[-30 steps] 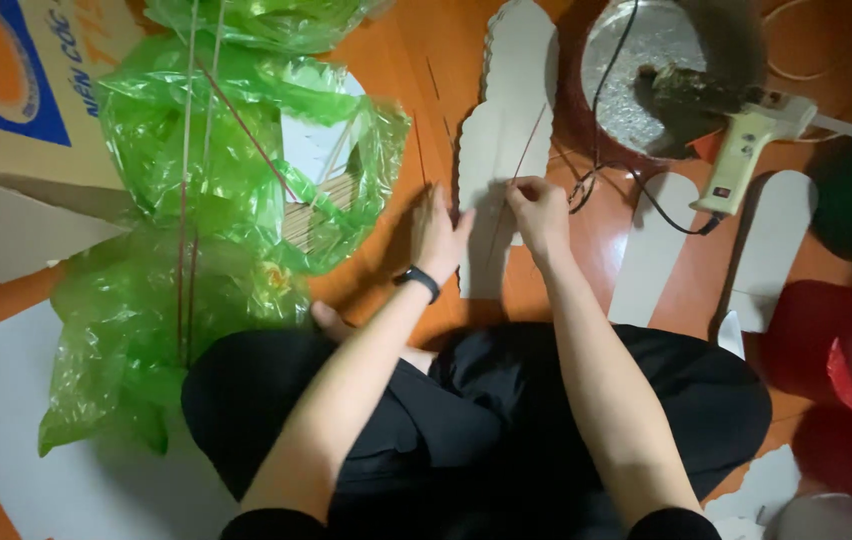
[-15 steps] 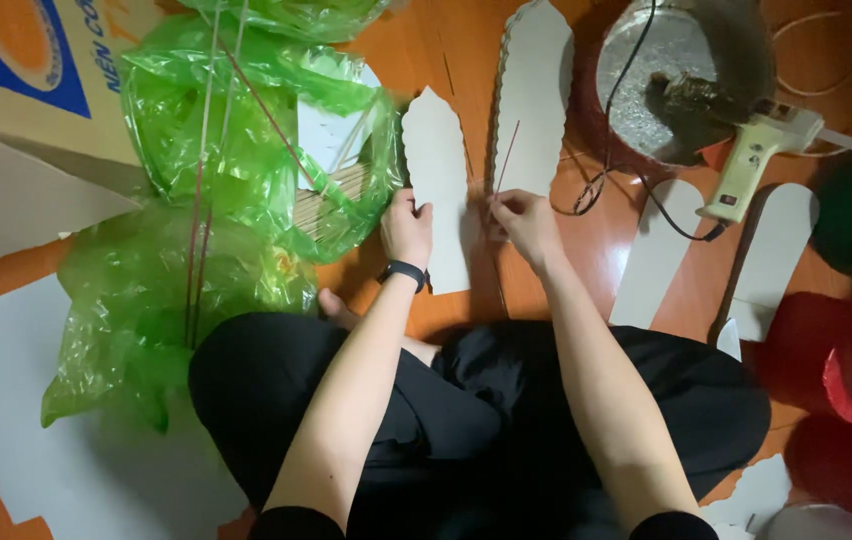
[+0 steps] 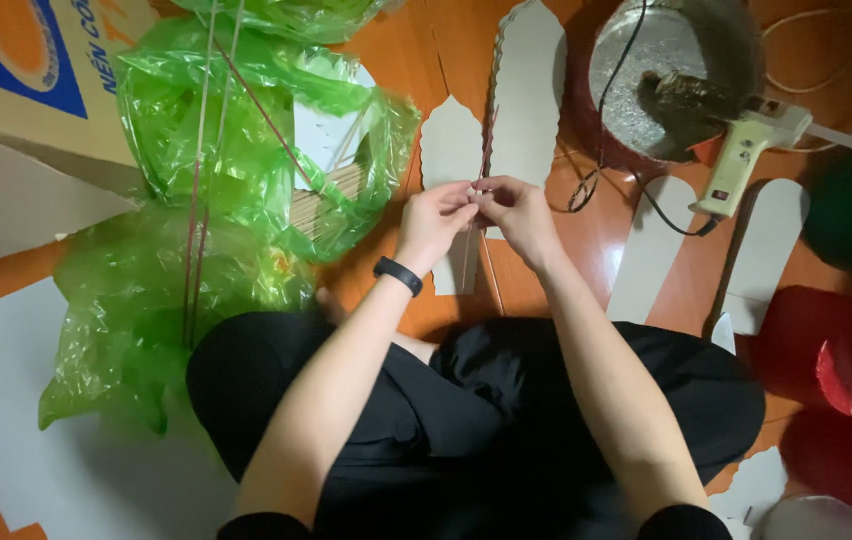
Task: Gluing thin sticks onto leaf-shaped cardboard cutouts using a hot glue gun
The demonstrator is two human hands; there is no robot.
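Both hands met at the middle: the left hand [image 3: 433, 222] and right hand [image 3: 518, 215] pinched together on a thin stick [image 3: 481, 170], which ran upward from the fingertips and also down below them. It lay over a pointed white card cutout [image 3: 451, 150] on the floor, directly beneath the grip. Counting cutouts there: one under the hands, a taller one [image 3: 531, 90] beside it, two more [image 3: 646, 250] to the right by one glue gun [image 3: 746, 150].

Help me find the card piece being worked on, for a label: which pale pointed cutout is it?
Start at the round silver metal pan top right. Left of it lies a tall pale scalloped cutout; left again is the shorter pale pointed cardboard cutout. Only this one sits under both the left hand and right hand.
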